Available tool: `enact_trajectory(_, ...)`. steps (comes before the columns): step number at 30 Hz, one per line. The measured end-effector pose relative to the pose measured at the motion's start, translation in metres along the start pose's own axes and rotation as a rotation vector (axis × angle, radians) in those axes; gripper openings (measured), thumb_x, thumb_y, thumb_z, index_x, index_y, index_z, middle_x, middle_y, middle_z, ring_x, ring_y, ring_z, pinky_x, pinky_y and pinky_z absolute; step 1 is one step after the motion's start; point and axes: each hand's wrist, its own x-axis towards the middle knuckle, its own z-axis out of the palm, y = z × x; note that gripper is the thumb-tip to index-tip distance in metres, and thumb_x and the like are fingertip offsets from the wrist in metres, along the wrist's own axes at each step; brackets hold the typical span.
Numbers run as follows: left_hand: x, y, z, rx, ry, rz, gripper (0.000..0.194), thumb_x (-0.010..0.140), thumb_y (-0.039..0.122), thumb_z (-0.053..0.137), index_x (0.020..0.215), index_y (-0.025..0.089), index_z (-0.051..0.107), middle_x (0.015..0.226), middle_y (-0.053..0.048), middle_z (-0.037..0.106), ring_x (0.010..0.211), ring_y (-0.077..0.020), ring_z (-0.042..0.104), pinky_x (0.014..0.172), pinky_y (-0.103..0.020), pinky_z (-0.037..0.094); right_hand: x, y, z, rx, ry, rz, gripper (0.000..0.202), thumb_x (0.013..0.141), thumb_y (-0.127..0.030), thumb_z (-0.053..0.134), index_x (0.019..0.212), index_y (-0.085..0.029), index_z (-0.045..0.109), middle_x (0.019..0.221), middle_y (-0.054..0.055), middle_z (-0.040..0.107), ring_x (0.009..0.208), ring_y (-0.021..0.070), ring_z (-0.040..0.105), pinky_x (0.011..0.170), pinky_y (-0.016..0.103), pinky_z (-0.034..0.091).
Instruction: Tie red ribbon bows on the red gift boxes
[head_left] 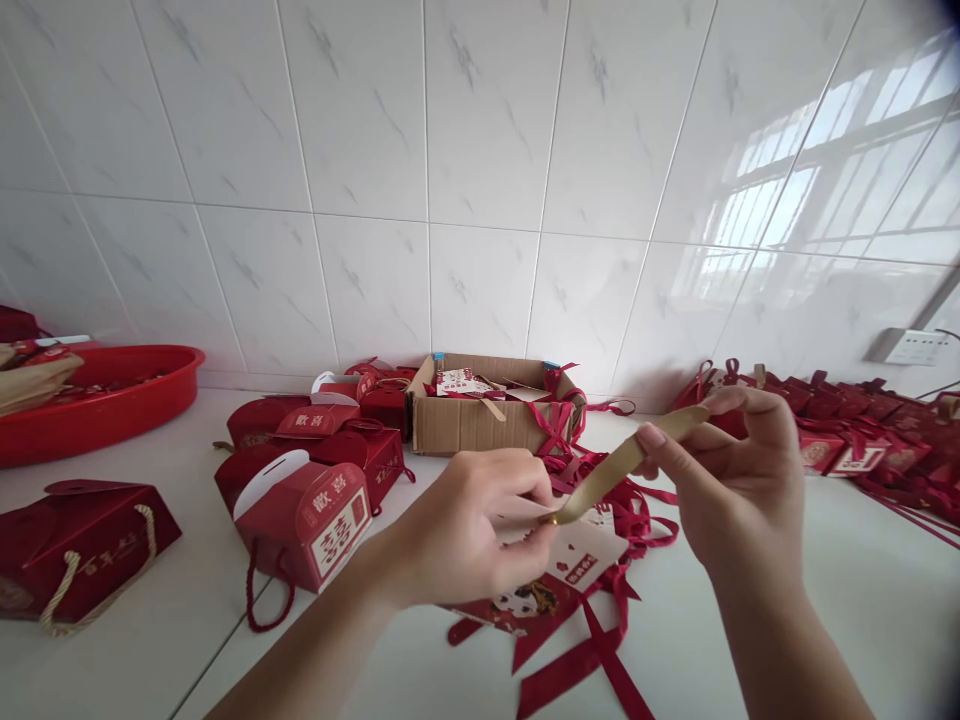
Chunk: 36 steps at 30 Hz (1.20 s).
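Note:
A flat gold ribbon stretches between my two hands. My right hand pinches its upper end between thumb and fingers. Low at the other end, my left hand is closed with its fingertips on a pale card edge, where the ribbon meets it at a small gold spot. Below that hand shows a red and white printed card with a cartoon face, partly hidden by the fingers. Loose dark red ribbons lie on the table under and around the card.
An open cardboard box with cards and ribbons stands against the tiled wall. Red gift boxes with handles sit at left, near a red basin. More red boxes are heaped at right under a white socket strip.

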Motion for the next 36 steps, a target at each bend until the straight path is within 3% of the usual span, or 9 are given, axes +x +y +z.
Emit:
enact_trajectory(3,-0.003,0.005,-0.001,0.098,-0.002,0.206,0.012,0.077,0.007,0.053,0.07,0.017,0.051,0.065,0.002,0.052,0.061,-0.0088,0.049,0.055,-0.02,0.039,-0.003,-0.001,0.001,-0.04,-0.009,0.01,0.04,0.072,-0.019,0.075,0.09,-0.029,0.041,0.061,-0.005,0.065,0.048,0.0139,0.059,0.044,0.024,0.049)
enact_trajectory(6,-0.005,0.009,-0.003,0.169,0.031,0.348,0.014,0.079,0.005,0.052,0.072,0.017,0.054,0.067,-0.001,0.059,0.064,-0.0109,0.054,0.059,-0.023,0.043,-0.003,0.001,-0.003,-0.089,-0.094,0.016,0.021,0.076,-0.023,0.072,0.086,-0.025,0.054,0.068,-0.001,0.065,0.055,0.0141,0.061,0.049,0.024,0.052)
enact_trajectory(8,-0.006,0.012,-0.003,0.213,0.051,0.393,0.014,0.077,0.003,0.053,0.075,0.017,0.055,0.068,-0.002,0.062,0.065,-0.0118,0.056,0.061,-0.024,0.044,-0.003,0.001,-0.006,-0.086,-0.197,0.066,0.009,0.081,-0.027,0.067,0.088,-0.023,0.062,0.077,0.003,0.066,0.068,0.0164,0.064,0.057,0.026,0.054)
enact_trajectory(11,-0.007,0.014,-0.006,0.278,0.061,0.43,0.015,0.076,0.002,0.054,0.077,0.017,0.056,0.069,-0.002,0.063,0.064,-0.0122,0.055,0.06,-0.026,0.043,-0.002,-0.001,-0.01,0.008,-0.41,0.207,0.017,0.085,-0.03,0.061,0.101,-0.027,0.065,0.089,0.005,0.068,0.082,0.0201,0.066,0.067,0.03,0.056)
enact_trajectory(14,-0.007,0.015,-0.008,0.327,0.075,0.455,0.017,0.078,0.002,0.051,0.074,0.018,0.055,0.067,0.0,0.061,0.064,-0.0115,0.053,0.06,-0.026,0.041,-0.004,-0.002,-0.009,0.084,-0.536,0.236,0.018,0.083,-0.025,0.063,0.1,-0.03,0.067,0.098,0.005,0.067,0.087,0.021,0.065,0.071,0.033,0.056)
enact_trajectory(17,-0.007,0.014,-0.009,0.398,0.058,0.459,0.018,0.079,0.003,0.049,0.073,0.018,0.055,0.067,0.001,0.061,0.065,-0.0116,0.053,0.061,-0.027,0.04,-0.008,-0.001,-0.006,0.027,-0.558,0.171,0.013,0.078,-0.021,0.069,0.088,-0.028,0.073,0.103,0.006,0.063,0.094,0.0216,0.061,0.073,0.031,0.055)
enact_trajectory(23,-0.006,0.007,-0.008,0.457,0.066,0.437,0.018,0.078,0.003,0.051,0.072,0.019,0.056,0.069,0.001,0.062,0.064,-0.0116,0.053,0.062,-0.027,0.039,-0.014,0.002,0.002,-0.001,-0.645,0.295,0.015,0.081,-0.024,0.066,0.093,-0.025,0.074,0.091,0.008,0.071,0.081,0.0195,0.066,0.068,0.029,0.058)
enact_trajectory(29,-0.006,0.005,-0.01,0.393,0.095,0.408,0.018,0.077,0.002,0.053,0.069,0.018,0.053,0.068,0.001,0.06,0.063,-0.0106,0.052,0.061,-0.027,0.037,-0.015,0.004,0.005,0.146,-0.63,0.345,0.015,0.084,-0.022,0.063,0.094,-0.027,0.072,0.093,0.004,0.073,0.086,0.02,0.069,0.077,0.032,0.058)
enact_trajectory(36,-0.005,0.005,-0.01,0.336,0.081,0.381,0.016,0.077,0.003,0.054,0.072,0.018,0.054,0.068,0.001,0.06,0.063,-0.0117,0.053,0.062,-0.027,0.038,-0.016,0.002,0.003,0.07,-0.641,0.289,0.01,0.086,-0.024,0.061,0.092,-0.022,0.069,0.086,0.006,0.071,0.076,0.0171,0.066,0.065,0.025,0.056)
